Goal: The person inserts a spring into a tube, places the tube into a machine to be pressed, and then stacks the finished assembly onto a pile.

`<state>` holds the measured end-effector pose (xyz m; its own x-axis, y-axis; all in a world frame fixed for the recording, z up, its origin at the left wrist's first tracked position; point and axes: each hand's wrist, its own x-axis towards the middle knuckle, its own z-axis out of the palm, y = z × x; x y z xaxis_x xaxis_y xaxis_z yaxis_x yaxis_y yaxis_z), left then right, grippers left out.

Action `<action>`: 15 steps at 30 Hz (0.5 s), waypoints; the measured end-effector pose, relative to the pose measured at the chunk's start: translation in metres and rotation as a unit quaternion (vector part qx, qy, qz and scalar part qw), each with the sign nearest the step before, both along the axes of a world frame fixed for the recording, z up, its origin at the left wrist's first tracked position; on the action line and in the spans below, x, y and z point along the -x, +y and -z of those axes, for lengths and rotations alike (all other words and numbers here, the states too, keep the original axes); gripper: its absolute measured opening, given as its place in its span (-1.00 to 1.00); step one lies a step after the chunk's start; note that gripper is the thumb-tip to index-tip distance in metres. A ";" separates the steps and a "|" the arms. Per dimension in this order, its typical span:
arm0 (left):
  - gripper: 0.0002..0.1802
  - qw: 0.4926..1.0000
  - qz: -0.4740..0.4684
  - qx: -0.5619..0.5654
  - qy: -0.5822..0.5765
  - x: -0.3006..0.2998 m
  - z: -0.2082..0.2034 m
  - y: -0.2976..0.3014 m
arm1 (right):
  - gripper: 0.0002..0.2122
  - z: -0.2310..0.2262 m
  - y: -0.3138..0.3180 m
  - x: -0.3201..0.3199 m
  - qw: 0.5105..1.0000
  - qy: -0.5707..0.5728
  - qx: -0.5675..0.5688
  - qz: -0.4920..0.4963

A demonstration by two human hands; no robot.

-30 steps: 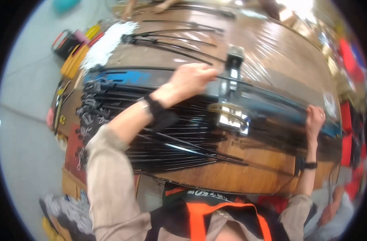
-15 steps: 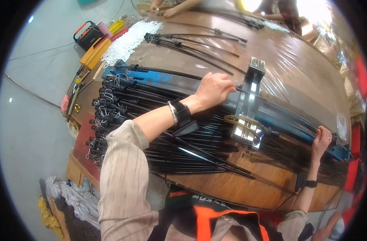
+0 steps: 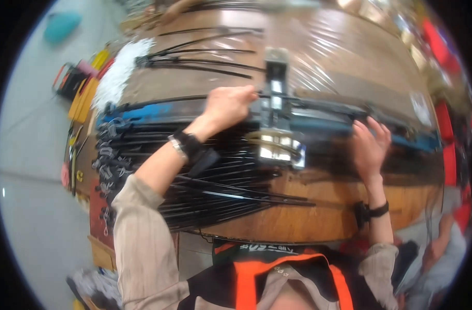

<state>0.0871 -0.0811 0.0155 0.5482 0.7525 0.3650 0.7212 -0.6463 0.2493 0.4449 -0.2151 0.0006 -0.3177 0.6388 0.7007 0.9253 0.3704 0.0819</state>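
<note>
My left hand (image 3: 228,107) is closed round a long thin black rod (image 3: 163,101), just left of an upright metal fixture (image 3: 276,77). The rod lies along a blue bar-shaped base (image 3: 316,123) that runs under the fixture. My right hand (image 3: 370,147), slightly blurred, is raised right of the fixture with its fingers apart. Its fingertips are near a dark, smeared length (image 3: 329,107) along the base; whether they touch it I cannot tell. Below my left wrist lies a thick pile of black rods (image 3: 215,181), their left ends tied with pale string.
More black rods (image 3: 205,63) lie farther back on the table. Heaped white small pieces (image 3: 119,72) sit at the far left, beside a yellow tray (image 3: 82,101). A curved hose (image 3: 269,142) crosses the fixture's near end. Clear plastic film (image 3: 318,62) covers the far tabletop.
My right hand has let go at the base's far right end and come left toward the fixture, its fingers opening. My left hand stays closed beside the fixture. The whole view has shifted.
</note>
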 end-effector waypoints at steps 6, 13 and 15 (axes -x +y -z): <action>-0.86 1.000 -0.007 -0.019 0.013 0.000 0.002 0.002 | -0.74 0.015 -0.017 0.020 0.994 0.088 0.064 -0.019; -0.86 0.999 0.007 -0.043 0.022 -0.004 0.007 -0.007 | -0.75 0.026 -0.010 0.054 0.927 0.257 0.245 -0.122; -0.87 0.999 0.009 -0.047 0.023 -0.005 0.007 0.000 | -0.76 0.032 0.000 0.052 0.928 0.261 0.233 -0.132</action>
